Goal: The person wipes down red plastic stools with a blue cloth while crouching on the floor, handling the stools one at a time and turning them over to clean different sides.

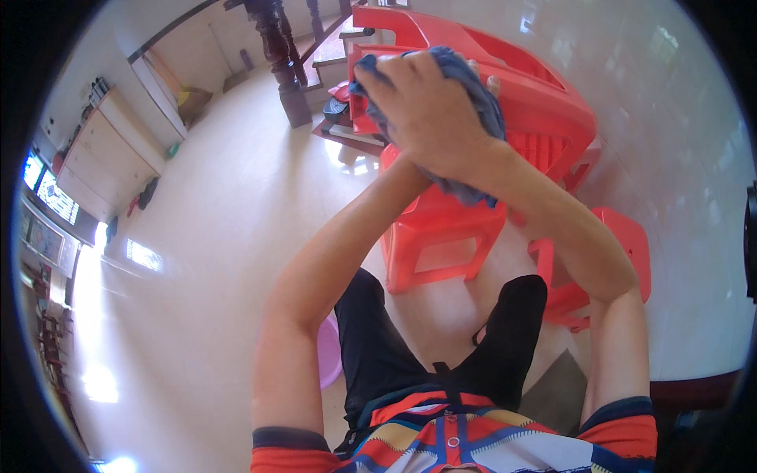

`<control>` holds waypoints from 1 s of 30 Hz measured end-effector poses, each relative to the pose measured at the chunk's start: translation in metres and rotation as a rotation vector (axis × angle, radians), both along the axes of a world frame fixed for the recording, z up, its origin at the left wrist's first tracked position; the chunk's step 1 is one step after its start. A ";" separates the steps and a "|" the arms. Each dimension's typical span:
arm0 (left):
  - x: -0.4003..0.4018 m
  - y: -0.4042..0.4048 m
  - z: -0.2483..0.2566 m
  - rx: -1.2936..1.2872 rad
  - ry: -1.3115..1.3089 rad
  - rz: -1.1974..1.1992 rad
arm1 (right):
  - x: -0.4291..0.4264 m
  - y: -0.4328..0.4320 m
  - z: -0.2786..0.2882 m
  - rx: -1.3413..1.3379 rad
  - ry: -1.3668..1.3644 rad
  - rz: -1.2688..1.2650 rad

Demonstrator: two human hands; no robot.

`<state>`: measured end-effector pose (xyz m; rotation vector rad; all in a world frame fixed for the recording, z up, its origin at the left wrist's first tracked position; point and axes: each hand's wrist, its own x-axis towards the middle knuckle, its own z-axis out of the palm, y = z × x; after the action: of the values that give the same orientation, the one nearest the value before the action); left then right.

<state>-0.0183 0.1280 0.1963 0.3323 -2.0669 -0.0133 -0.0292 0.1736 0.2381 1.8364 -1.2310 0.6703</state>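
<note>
A red plastic chair (532, 88) lies tipped over, on or against a red plastic stool (443, 236) in front of me. My right hand (429, 106) grips a bunched blue-grey cloth (488, 112) against the chair, its fingers spread over the fabric. Crossing beneath the right wrist, my left forearm leads to my left hand (492, 86), mostly hidden by the right hand and the cloth. Only some of its fingertips show beyond the cloth, by the chair; what they hold cannot be made out.
Another red stool (627, 248) lies on its side at the right. A purple basin (329, 352) is partly hidden by my left leg. Beyond the chair are a dark wooden newel post (284, 71) and stairs. A pale cabinet (106, 159) lines the left wall.
</note>
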 end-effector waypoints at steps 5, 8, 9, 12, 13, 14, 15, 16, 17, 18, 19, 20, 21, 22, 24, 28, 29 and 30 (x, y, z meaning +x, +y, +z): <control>0.030 0.016 0.006 -0.478 -0.254 0.322 | 0.007 0.015 -0.016 0.030 0.211 -0.054; 0.030 0.007 0.000 -0.554 -0.191 0.320 | 0.004 0.014 -0.009 0.120 0.192 0.107; 0.024 0.004 -0.003 -0.555 -0.179 0.370 | 0.003 0.012 -0.007 0.038 0.137 0.136; 0.008 0.001 -0.011 -0.496 -0.121 0.378 | -0.003 -0.006 -0.015 -0.171 -0.059 0.088; 0.007 0.005 -0.007 -0.435 -0.086 0.289 | -0.001 -0.019 -0.025 -0.218 -0.141 -0.020; 0.004 0.003 -0.007 -0.493 -0.045 0.307 | -0.008 -0.023 -0.034 -0.222 -0.134 -0.055; 0.009 -0.003 -0.008 -0.552 -0.017 0.343 | -0.003 -0.027 -0.037 -0.225 -0.139 -0.073; 0.016 -0.010 -0.002 -0.731 0.026 0.484 | 0.005 -0.013 -0.028 -0.191 -0.049 -0.023; 0.022 -0.005 -0.004 -0.659 -0.087 0.482 | 0.015 0.000 -0.019 -0.156 0.042 0.028; 0.027 0.011 0.007 -0.583 -0.186 0.470 | 0.017 0.011 -0.012 -0.273 0.031 -0.088; 0.033 0.026 0.016 -0.504 -0.281 0.458 | 0.012 0.012 -0.008 -0.202 0.010 -0.030; 0.023 0.021 0.015 -0.513 -0.267 0.475 | 0.005 0.012 -0.004 -0.129 -0.012 0.028; 0.014 0.014 0.010 -0.521 -0.259 0.491 | 0.001 0.008 -0.002 -0.054 -0.039 0.087; 0.008 0.006 0.004 -0.526 -0.253 0.513 | -0.001 -0.001 0.004 -0.163 -0.087 0.079; 0.005 -0.001 -0.009 -0.515 -0.244 0.519 | -0.003 -0.011 0.021 -0.034 -0.177 0.064; 0.023 0.004 -0.019 -0.503 -0.273 0.485 | -0.029 -0.039 0.060 0.340 -0.435 0.066; 0.026 0.004 -0.022 -0.500 -0.282 0.479 | -0.034 -0.046 0.064 0.363 -0.446 0.059; 0.030 0.003 -0.026 -0.491 -0.289 0.467 | -0.035 -0.048 0.066 0.393 -0.454 0.048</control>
<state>0.0115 0.1307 0.1707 0.5203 -2.1401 0.8522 -0.0644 0.1255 0.3041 2.1059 -1.7146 0.9632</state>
